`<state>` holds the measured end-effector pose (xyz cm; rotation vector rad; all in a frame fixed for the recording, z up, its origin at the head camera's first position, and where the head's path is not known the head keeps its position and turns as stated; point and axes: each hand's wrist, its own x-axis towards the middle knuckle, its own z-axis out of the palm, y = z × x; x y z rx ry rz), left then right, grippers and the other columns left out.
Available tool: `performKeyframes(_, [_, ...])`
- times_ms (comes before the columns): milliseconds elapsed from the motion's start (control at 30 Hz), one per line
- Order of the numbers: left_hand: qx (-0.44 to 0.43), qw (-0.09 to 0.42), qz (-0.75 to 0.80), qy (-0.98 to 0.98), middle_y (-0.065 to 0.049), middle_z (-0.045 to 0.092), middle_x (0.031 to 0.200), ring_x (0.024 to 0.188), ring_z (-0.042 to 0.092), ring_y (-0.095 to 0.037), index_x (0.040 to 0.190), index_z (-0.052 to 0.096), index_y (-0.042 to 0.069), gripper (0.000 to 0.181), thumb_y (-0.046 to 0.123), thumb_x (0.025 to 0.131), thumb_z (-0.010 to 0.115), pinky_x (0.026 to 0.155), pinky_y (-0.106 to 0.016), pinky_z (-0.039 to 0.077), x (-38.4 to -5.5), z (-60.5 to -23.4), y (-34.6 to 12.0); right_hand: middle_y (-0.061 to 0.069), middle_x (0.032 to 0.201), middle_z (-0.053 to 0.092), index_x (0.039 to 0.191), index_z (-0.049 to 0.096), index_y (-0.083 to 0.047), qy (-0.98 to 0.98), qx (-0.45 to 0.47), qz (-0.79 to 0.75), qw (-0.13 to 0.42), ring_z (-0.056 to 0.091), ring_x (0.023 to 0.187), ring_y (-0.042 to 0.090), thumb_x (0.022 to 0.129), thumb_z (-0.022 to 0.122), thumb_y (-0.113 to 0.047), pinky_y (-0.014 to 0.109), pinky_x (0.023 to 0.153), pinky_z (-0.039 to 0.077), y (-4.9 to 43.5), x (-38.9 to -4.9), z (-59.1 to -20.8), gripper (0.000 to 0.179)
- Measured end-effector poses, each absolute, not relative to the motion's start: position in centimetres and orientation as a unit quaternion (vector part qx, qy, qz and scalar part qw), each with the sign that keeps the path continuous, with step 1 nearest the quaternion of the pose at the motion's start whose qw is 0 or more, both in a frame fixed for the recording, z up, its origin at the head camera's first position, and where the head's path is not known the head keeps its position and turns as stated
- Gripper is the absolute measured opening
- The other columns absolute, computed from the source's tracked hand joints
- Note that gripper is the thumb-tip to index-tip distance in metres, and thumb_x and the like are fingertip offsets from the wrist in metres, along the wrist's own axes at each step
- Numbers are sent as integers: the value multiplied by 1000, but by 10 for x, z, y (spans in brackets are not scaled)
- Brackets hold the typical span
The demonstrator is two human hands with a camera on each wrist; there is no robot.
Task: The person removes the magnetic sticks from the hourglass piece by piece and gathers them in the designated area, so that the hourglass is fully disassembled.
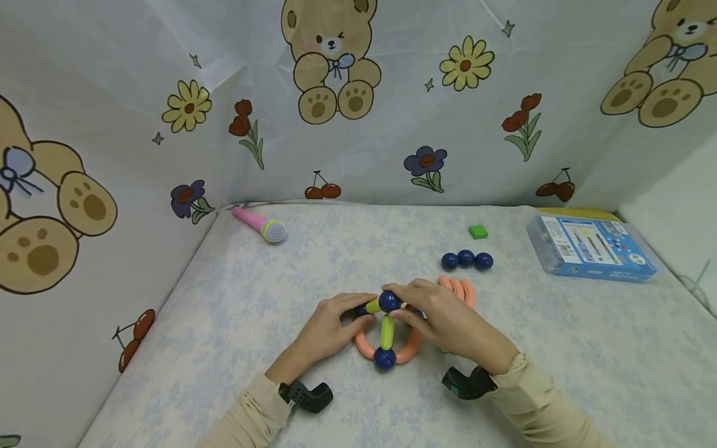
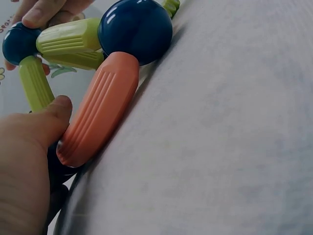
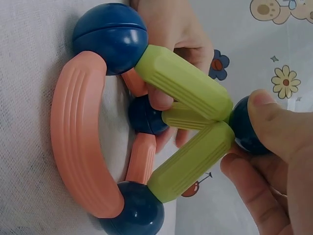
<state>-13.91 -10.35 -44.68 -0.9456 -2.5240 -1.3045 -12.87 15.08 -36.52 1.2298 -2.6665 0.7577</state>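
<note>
A ball-and-stick frame stands on the table in front of me. Curved orange sticks [image 1: 411,350] and blue balls, one of them the near ball [image 1: 384,359], form its ring. Green sticks [image 3: 190,161] slant up from the ring to a top blue ball [image 1: 389,302]. My right hand [image 1: 454,317] pinches this top ball between thumb and fingers. With thumb and fingers my left hand [image 1: 327,326] grips the left side of the frame, around a blue ball and stick end there; its exact contact is partly hidden.
Several loose orange curved sticks [image 1: 466,291] lie beyond my right hand, partly covered by it. Behind them are three blue balls [image 1: 466,259] and a green block [image 1: 478,232]. A blue box [image 1: 594,247] lies at the back right, a pink toy microphone [image 1: 259,224] at the back left.
</note>
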Motion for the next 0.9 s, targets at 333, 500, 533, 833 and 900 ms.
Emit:
performKeyframes(333, [-313,96,-425,-844,-4,71,131,123,66,-22,131,72,12,34,19,98,72,101,-40,55,-142,-449,-106,5,104,74,138,64,-3,-854,420,266,156,69,88,13,95,75,-17,25,66,56,162,-131,-351,46])
performKeyframes(500, [-297,84,-433,-847,-2,71,131,125,66,-21,130,73,14,33,19,97,72,103,-39,54,-143,-448,-107,6,97,73,134,66,-1,-865,386,251,199,68,81,12,89,81,-11,25,61,55,183,-137,-337,48])
performKeyframes(533, [-294,80,-435,-847,-2,71,131,125,65,-21,130,73,14,33,19,97,72,103,-39,54,-143,-448,-107,7,99,74,134,66,-1,-870,377,250,196,69,82,13,88,82,-9,27,63,56,187,-138,-337,49])
performKeyframes(833, [-281,73,-437,-851,-2,73,126,114,69,-17,128,72,15,31,18,97,74,92,-33,58,-138,-447,-103,18,117,74,137,58,-5,-909,243,280,189,74,91,29,92,78,-9,35,69,58,234,-162,-347,49])
performKeyframes(900, [-277,71,-436,-853,-2,73,123,109,69,-15,128,72,16,32,17,97,75,88,-32,58,-138,-447,-103,23,122,71,137,54,-3,-915,207,292,188,73,96,35,94,76,-10,26,73,56,247,-168,-352,48])
